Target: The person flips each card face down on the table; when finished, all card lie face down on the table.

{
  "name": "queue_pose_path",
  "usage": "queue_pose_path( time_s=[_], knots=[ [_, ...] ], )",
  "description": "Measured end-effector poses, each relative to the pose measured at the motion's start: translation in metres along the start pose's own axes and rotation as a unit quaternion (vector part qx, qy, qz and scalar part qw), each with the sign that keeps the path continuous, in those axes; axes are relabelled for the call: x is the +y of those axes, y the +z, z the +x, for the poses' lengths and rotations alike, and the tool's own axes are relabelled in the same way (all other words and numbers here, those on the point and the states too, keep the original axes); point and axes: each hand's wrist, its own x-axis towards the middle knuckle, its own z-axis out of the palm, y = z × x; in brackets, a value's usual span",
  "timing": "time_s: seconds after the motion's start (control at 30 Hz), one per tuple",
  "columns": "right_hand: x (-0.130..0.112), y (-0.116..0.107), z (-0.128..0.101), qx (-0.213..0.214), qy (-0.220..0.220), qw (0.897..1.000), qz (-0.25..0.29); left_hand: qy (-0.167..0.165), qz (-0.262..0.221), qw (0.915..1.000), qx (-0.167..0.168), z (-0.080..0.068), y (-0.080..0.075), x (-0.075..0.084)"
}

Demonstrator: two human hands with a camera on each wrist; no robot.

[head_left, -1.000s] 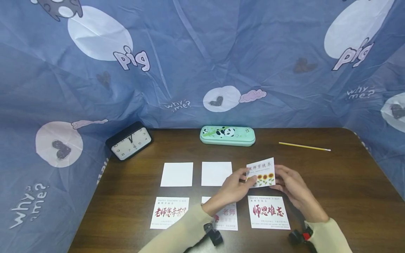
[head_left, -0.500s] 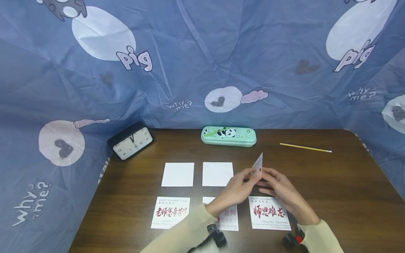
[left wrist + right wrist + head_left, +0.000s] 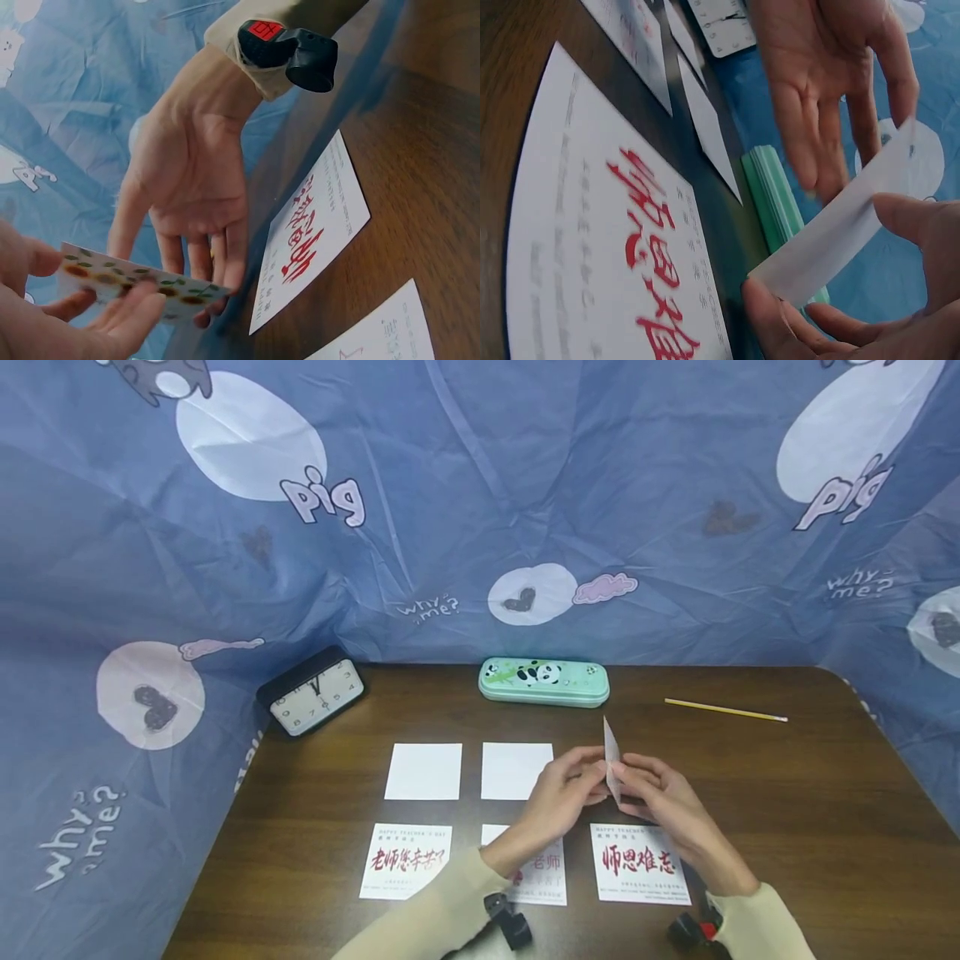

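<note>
A square greeting card [image 3: 612, 760] printed with sunflowers stands on edge above the table between my hands. My right hand [image 3: 671, 797] holds it; in the right wrist view the right thumb [image 3: 900, 214] lies on its white back and fingers curl at its lower corner. The left hand [image 3: 562, 793] is at the printed face. Its fingers [image 3: 135, 315] are mostly straight and blurred, and whether they touch the card I cannot tell. Below the right hand lies a card with red lettering [image 3: 641, 864]. Under the left forearm, another printed card [image 3: 551, 877] is partly hidden.
Two blank white cards [image 3: 423, 772] lie in the back row, and a red-lettered card [image 3: 405, 860] at front left. Behind them are a mint panda pencil case [image 3: 543, 682], a black clock [image 3: 315, 693] and a yellow pencil [image 3: 726, 710]. A blue printed cloth hangs behind the table.
The greeting card has turned from facing the camera to edge-on and shifted slightly left. My right hand has moved left with it, nearer to the left hand.
</note>
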Motion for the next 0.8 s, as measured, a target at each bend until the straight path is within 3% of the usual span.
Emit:
queue_pose_path(
  time_s=[0.13,0.3,0.57,0.8],
  knots=[
    [0.002,-0.005,0.001,0.025,-0.014,0.999,-0.031,0.019,-0.017,0.9996,0.012,0.000,-0.004,-0.001],
    [0.003,-0.012,-0.001,0.041,-0.011,0.998,-0.044,0.051,0.061,0.9961,0.039,0.000,-0.014,-0.003],
    [0.000,-0.020,-0.005,0.061,-0.011,0.997,-0.055,0.041,0.129,0.9893,0.055,0.002,-0.019,-0.007],
    [0.000,-0.024,-0.005,0.073,-0.015,0.994,-0.084,0.035,0.190,0.9804,0.040,0.005,-0.020,-0.012]
  ],
)
